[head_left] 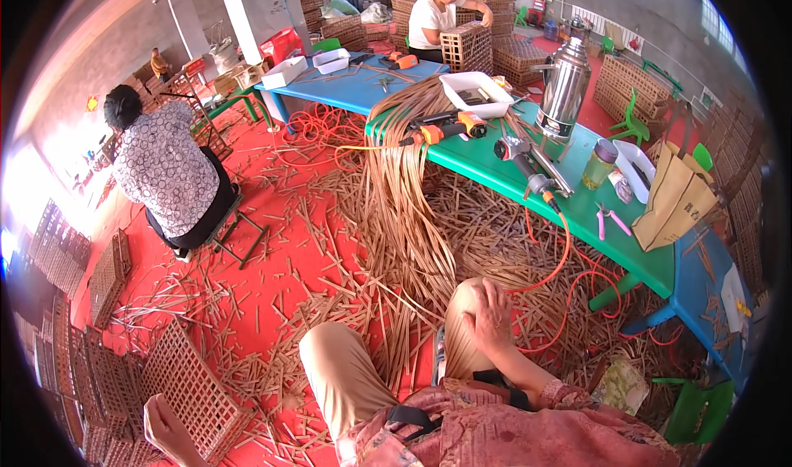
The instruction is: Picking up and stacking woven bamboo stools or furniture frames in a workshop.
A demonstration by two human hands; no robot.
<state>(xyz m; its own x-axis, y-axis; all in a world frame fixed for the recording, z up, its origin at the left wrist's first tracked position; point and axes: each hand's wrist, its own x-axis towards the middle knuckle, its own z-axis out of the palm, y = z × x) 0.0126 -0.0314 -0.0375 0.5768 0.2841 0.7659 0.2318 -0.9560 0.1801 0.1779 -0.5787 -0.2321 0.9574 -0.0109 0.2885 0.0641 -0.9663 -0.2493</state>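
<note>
Head view. Hands well apart. Right hand (490, 312): fingers loosely spread, draped over knee (459, 312). Left hand (167, 428): beside woven panel (188, 389), lower left; grip and contact cannot be told from here. Green counter (478, 158) ahead; red floor (188, 281) strewn with strips (487, 229). On counter: one steel flask (566, 87), one jar (599, 167), one pair of pink-handled pliers (609, 219), two power tools (450, 129). Other people (169, 170): three.
</note>
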